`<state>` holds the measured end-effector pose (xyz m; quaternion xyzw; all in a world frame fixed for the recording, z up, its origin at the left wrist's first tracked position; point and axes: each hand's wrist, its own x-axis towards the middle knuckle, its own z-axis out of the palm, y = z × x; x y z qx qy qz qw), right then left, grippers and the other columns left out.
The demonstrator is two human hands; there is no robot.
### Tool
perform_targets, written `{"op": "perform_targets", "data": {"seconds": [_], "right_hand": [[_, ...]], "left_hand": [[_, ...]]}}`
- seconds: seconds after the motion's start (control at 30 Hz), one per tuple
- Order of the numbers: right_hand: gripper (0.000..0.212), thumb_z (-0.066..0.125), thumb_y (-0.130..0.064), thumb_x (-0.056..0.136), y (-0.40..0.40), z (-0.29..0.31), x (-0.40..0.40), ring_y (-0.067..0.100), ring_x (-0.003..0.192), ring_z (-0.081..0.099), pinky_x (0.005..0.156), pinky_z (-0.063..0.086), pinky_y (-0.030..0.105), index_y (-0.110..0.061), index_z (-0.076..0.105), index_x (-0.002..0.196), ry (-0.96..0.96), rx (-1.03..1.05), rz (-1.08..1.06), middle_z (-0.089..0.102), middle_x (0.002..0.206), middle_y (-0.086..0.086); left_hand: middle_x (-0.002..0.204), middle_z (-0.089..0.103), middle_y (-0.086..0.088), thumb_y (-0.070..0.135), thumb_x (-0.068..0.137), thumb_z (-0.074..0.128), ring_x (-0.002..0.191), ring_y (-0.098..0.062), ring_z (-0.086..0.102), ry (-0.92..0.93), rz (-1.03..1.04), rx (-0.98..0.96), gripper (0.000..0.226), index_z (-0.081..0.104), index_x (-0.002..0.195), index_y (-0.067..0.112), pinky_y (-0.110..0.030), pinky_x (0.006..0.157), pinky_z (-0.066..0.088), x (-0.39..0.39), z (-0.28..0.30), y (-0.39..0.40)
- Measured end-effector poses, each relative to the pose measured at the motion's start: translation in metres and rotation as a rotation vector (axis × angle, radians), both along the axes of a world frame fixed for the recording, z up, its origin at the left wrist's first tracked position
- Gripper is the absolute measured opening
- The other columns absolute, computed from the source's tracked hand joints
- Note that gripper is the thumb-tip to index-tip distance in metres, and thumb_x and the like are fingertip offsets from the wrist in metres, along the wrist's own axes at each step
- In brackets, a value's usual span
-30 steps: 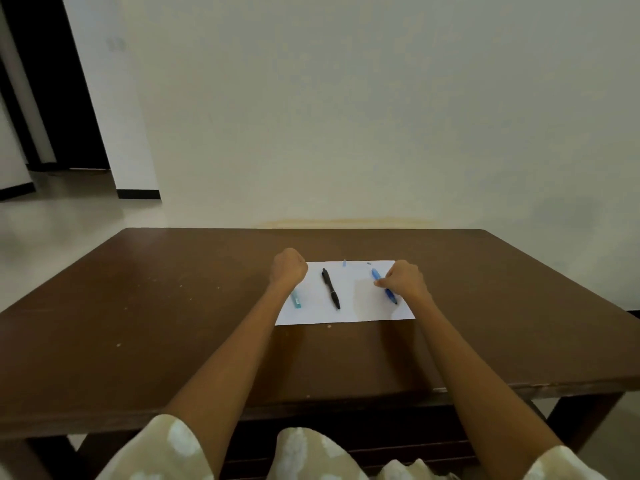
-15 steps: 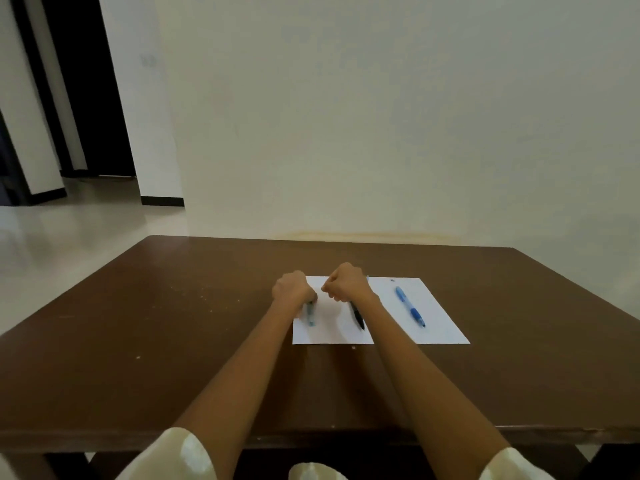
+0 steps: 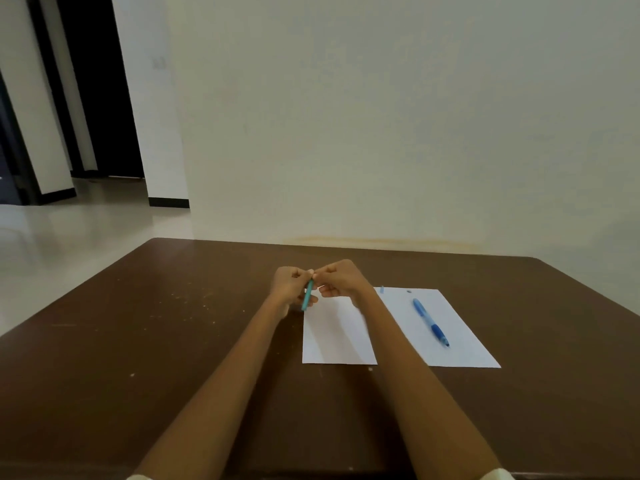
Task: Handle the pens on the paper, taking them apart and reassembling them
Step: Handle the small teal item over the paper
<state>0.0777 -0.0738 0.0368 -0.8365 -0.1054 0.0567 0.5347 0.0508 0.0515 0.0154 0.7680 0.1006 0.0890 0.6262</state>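
A white sheet of paper (image 3: 460, 344) lies on the brown table (image 3: 173, 341). A blue pen (image 3: 430, 321) rests on the sheet's right half. A tiny light-blue part (image 3: 382, 289) and a small dark bit (image 3: 409, 291) sit at the sheet's far edge. My left hand (image 3: 290, 284) and my right hand (image 3: 341, 279) are together above the paper's far left corner, both pinching a teal pen (image 3: 307, 295) that hangs tilted between them. My right forearm hides the black pen.
The table's far edge meets a cream wall (image 3: 381, 116). At the left is pale floor (image 3: 52, 244) and a dark doorway (image 3: 100, 84). The tabletop to the left of the paper carries small pale specks.
My hands have lifted the teal pen off the paper and now hold it between them. The view has shifted left, so the paper sits further right. The black pen has gone out of sight.
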Motion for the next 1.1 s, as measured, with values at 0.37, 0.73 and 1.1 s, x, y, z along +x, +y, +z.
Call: {"op": "perform_targets", "data": {"seconds": [0.37,0.73,1.1], "right_hand": [[0.019,0.068,-0.014,0.085,0.008,-0.013,0.009,0.009,0.066,0.063,0.059,0.053,0.014,0.000,0.073,0.097,-0.078,0.122,-0.128,0.070,0.085,0.011],[0.022,0.067,-0.019,0.088,0.011,-0.003,0.014,0.017,0.076,0.064,0.086,0.057,0.034,0.001,0.073,0.095,-0.110,-0.055,-0.146,0.072,0.093,0.017],[0.025,0.065,-0.023,0.089,0.008,-0.026,0.020,0.022,0.091,0.067,0.081,0.051,0.027,-0.002,0.073,0.101,-0.185,-0.273,-0.215,0.072,0.101,0.012]], "left_hand": [[0.084,0.069,-0.001,0.012,0.084,0.065,0.066,-0.015,0.071,-0.091,-0.028,-0.077,0.023,0.067,0.106,0.006,-0.017,0.052,0.054,0.002,-0.012,0.003],[0.091,0.069,-0.008,0.010,0.083,0.067,0.069,-0.018,0.070,-0.054,-0.016,-0.115,0.021,0.067,0.103,0.003,-0.021,0.055,0.055,0.000,-0.008,0.000],[0.099,0.067,-0.015,0.004,0.082,0.067,0.071,-0.023,0.068,-0.034,0.078,-0.170,0.016,0.064,0.098,0.003,-0.022,0.053,0.055,-0.002,-0.006,0.000]]}}
